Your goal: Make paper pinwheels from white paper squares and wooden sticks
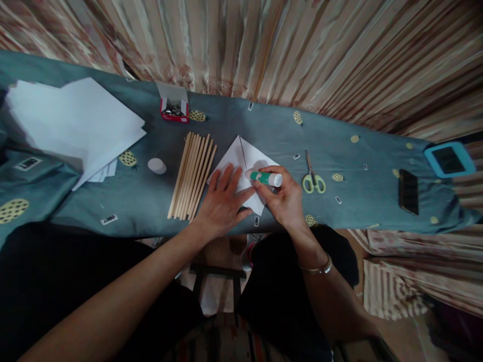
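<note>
A folded sheet of white paper (260, 157) lies turned cornerwise on the cloth, with a crease line running down from its top corner. My left hand (224, 201) rests flat on its left part, fingers spread. In my right hand (285, 198) is a green and white glue stick (266, 178), gripped between thumb and fingers, its end at the paper near the crease. A small white oval cap (157, 166) sits farther left. Several wooden sticks (191, 176) lie side by side just left of my left hand. Scissors with green handles (313, 181) lie to the right of my right hand.
White paper sheets (75, 120) are stacked at the left. A red box (174, 110) with small metal pieces stands open at the back. A dark phone (408, 192) and a blue-framed device (450, 159) lie at the right. Curtains (241, 50) hang behind the table.
</note>
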{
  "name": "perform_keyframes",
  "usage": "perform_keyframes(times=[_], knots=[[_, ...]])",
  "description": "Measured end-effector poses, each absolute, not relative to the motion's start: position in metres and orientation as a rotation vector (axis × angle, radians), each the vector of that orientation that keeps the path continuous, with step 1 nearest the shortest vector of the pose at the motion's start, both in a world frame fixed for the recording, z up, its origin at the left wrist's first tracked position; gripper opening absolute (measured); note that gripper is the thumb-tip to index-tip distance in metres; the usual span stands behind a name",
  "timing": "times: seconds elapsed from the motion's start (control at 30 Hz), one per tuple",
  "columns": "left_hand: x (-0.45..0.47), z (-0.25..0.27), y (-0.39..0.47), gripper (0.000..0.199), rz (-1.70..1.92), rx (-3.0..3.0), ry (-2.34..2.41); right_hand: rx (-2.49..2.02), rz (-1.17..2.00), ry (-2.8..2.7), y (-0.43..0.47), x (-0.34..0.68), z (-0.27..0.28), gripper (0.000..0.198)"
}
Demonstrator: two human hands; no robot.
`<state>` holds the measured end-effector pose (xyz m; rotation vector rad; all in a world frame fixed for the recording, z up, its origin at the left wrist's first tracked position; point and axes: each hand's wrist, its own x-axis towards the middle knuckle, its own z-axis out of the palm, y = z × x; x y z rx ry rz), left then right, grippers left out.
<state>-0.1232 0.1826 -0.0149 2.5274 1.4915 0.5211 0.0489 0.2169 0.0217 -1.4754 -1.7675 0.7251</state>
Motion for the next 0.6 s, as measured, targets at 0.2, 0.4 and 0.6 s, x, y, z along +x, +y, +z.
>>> perform_keyframes(times=[0.2,0.4,0.6], knots=[[-0.1225,-0.0146,0.1827,0.054,0.514,2.513,1.497,-1.475,0.72,-1.814,0.2157,0.0466,0.0231,0.024],[-0.1216,-0.0142,0.1829,0.054,0.508,2.522,1.513,-1.471,0.686,-1.863,0.2155,0.0433,0.0213,0.024],[-0.1219,-0.0127,0.1827,0.054,0.495,2.526,1.506,-1.437,0.688,-1.885,0.2175,0.0422,0.0187,0.023]])
